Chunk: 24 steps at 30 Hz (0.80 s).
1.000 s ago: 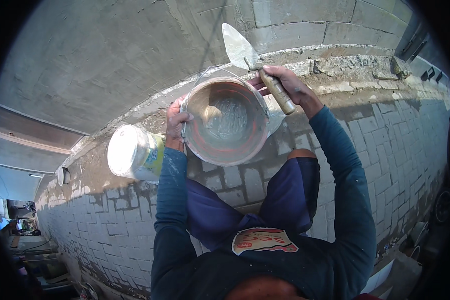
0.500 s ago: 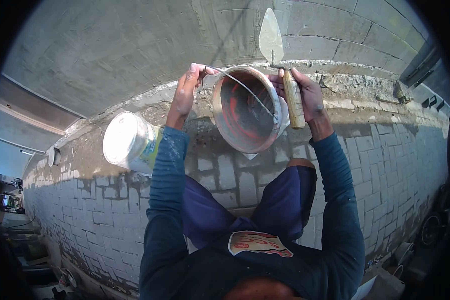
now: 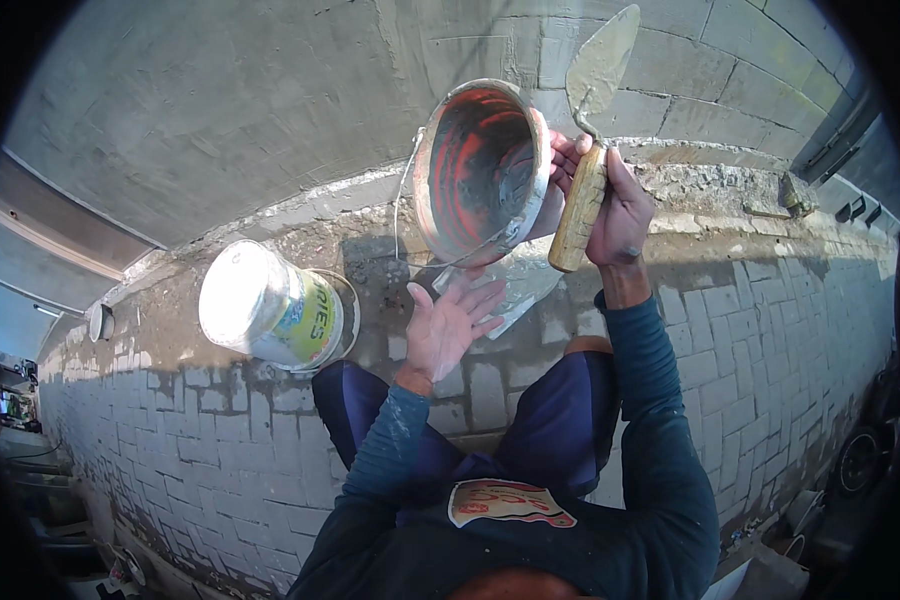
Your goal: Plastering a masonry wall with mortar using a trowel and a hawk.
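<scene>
A mortar-crusted bucket [image 3: 432,205] with orange-red streaks inside is tipped so that its mouth faces me. Grey mortar [image 3: 510,180] clings to its inner wall. My right hand [image 3: 620,205] grips the wooden handle of a pointed trowel [image 3: 602,65], its blade up toward the wall, while the fingers behind reach the bucket's right side. Below the bucket's lower rim, my left hand [image 3: 448,325] is open, palm up and fingers spread; whether its fingertips touch the bucket I cannot tell. The thin wire handle [image 3: 400,215] hangs down at the bucket's left.
At the left stands a white bucket [image 3: 242,290] with a yellow-green label. A pale, mortar-smeared sheet [image 3: 515,285] lies beneath the tipped bucket. Ahead rises a wall, plastered grey [image 3: 220,110] at left, bare blocks [image 3: 710,100] at right. Rubble [image 3: 710,190] lines its foot above the brick paving [image 3: 750,340].
My left hand has let go of the wire handle and dropped below the bucket, opening. The bucket has risen and tipped further toward me. The trowel has shifted right with my right hand.
</scene>
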Each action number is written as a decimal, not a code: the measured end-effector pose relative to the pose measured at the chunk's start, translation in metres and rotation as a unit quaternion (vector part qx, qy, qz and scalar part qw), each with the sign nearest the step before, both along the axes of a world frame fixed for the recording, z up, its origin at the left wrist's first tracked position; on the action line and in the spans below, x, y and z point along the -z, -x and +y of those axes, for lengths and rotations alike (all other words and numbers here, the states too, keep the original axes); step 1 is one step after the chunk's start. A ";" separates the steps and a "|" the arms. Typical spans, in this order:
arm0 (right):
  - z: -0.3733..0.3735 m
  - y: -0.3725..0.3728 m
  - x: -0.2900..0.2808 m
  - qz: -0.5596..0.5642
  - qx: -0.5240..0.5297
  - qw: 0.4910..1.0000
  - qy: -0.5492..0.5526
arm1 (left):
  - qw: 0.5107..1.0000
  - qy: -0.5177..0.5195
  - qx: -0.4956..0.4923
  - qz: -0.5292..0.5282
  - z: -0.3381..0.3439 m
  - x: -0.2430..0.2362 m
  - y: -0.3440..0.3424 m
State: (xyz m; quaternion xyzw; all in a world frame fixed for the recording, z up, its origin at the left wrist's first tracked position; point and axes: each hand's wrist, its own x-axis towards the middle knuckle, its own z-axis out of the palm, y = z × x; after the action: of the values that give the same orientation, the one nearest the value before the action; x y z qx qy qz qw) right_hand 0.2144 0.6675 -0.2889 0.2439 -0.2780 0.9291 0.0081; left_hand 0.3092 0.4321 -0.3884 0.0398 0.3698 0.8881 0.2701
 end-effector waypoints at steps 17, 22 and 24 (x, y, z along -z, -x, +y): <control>0.038 -0.041 0.007 -0.092 -0.019 0.852 -0.516 | 0.892 0.057 -0.428 0.136 -0.075 -0.083 0.070; 0.044 -0.011 0.011 0.064 0.118 0.665 -0.735 | 0.870 0.174 -0.383 0.256 -0.111 -0.098 0.087; 0.046 -0.006 0.012 0.116 0.136 0.631 -0.755 | 0.870 0.190 -0.381 0.248 -0.109 -0.101 0.089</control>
State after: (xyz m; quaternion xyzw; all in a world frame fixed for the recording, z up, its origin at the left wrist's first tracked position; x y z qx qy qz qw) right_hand 0.2206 0.7132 -0.3013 0.2300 -0.9091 0.3467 -0.0199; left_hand 0.2206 0.3228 -0.2871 0.0624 0.5728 0.7956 -0.1873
